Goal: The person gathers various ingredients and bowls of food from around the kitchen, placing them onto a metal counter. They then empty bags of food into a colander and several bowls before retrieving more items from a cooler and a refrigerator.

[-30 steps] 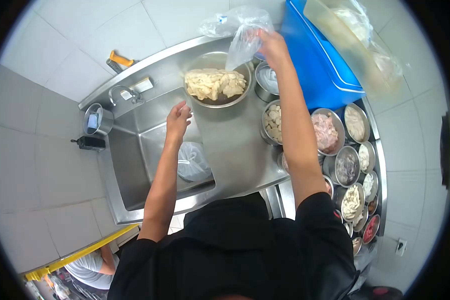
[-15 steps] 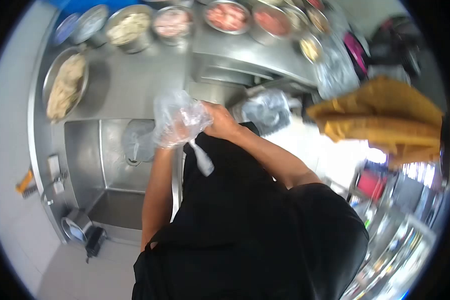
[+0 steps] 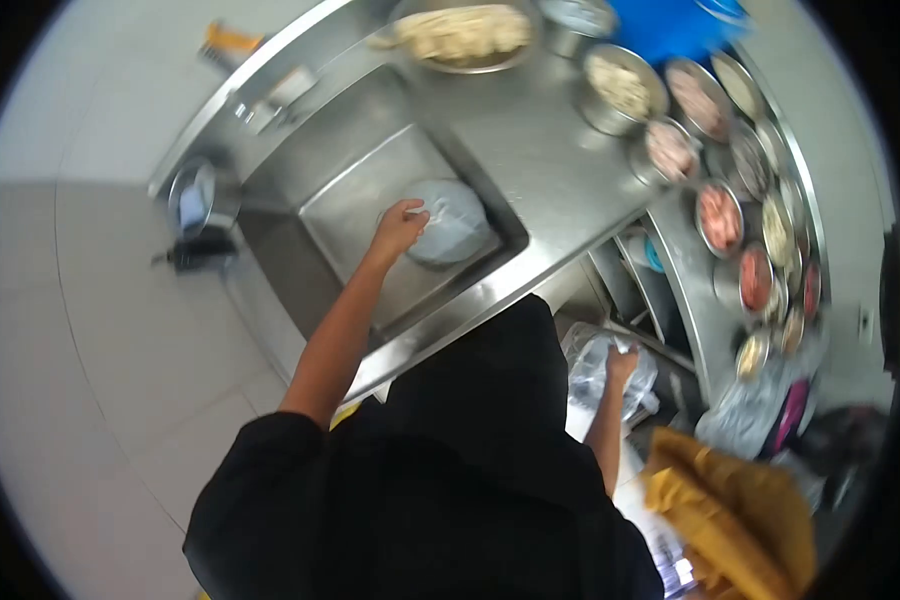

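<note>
My left hand (image 3: 400,230) reaches over the metal sink (image 3: 340,200), fingers bent and apart, right at the edge of a tied, cloudy plastic bag (image 3: 455,235). That bag lies on the sink floor and looks rounded and full. Low on my right, my right hand (image 3: 622,362) is closed, with crumpled clear plastic (image 3: 595,365) at its fingers. Below and around it is a bin-like holder lined with similar plastic, so the two overlap in this view.
Metal bowls of pale strips (image 3: 460,38), pink meat (image 3: 720,218) and other food line the steel counter (image 3: 530,150). A steel pot (image 3: 198,195) stands beyond the sink's left end. A mustard-coloured cloth (image 3: 725,510) hangs at lower right.
My view has turned left toward the sink. The clear plastic has come off my left hand, which now reaches into the sink. My right hand has moved away to the right and down.
</note>
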Demonstrator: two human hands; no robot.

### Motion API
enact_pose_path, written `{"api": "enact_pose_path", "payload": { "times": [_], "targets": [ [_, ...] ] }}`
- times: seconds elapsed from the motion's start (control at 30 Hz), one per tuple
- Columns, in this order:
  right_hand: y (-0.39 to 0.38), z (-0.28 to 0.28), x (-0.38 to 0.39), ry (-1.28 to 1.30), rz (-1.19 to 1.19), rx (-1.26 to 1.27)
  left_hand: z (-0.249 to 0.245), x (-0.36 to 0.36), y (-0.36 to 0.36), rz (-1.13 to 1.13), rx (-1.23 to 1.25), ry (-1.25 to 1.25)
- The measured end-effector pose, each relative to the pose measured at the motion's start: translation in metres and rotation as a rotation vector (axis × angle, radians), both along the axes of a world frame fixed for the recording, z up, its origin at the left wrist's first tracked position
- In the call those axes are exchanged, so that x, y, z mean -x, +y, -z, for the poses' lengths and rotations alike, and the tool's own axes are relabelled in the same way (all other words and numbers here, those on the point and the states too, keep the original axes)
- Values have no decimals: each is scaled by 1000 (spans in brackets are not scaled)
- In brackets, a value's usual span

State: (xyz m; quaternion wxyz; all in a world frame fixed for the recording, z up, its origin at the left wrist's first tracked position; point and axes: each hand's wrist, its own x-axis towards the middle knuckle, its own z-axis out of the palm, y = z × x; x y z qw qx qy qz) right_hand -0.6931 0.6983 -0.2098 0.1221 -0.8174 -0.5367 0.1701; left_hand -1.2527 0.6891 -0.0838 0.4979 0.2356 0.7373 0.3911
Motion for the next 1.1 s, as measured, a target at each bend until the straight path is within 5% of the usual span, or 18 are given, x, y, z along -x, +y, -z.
{"api": "enact_pose_path", "payload": {
  "times": [0.03, 0.1, 0.27, 0.33, 0.4, 0.5, 0.63, 0.87, 0.9, 0.97, 1.07, 1.1],
  "targets": [
    [25, -56, 61, 121, -77, -84, 30, 14, -12, -66, 8, -10],
    [69, -124, 144, 264, -291, -301, 103, 39, -34, -201, 249, 418],
    [159, -204, 260, 308, -778, -397, 206, 88, -85, -561, 494, 352],
    [200, -207, 286, 289, -888, -397, 198, 95, -64, -752, 591, -44],
    [235, -210, 312, 336, -1026, -340, 256, 104, -52, -728, 617, 19],
    [277, -216, 340, 315, -1130, -396, 343, 122, -20, 12, 921, 477],
    [330, -247, 364, 256, -1141, -433, 287, 109, 24, -439, 824, 369],
    [485, -290, 462, 60, -1138, -414, 294, 115, 27, -436, 946, 340],
    [515, -283, 486, 223, -1206, -479, 292, 114, 28, -465, 982, 341],
    [579, -263, 532, 63, -1423, -450, 295, 118, 24, -498, 1014, 345],
    [620, -239, 592, 5, -1549, 160, 292, 127, 20, -583, 975, 368],
    [623, -230, 604, 61, -1499, 405, 254, 130, 31, -750, 695, 274]
  ]
}}
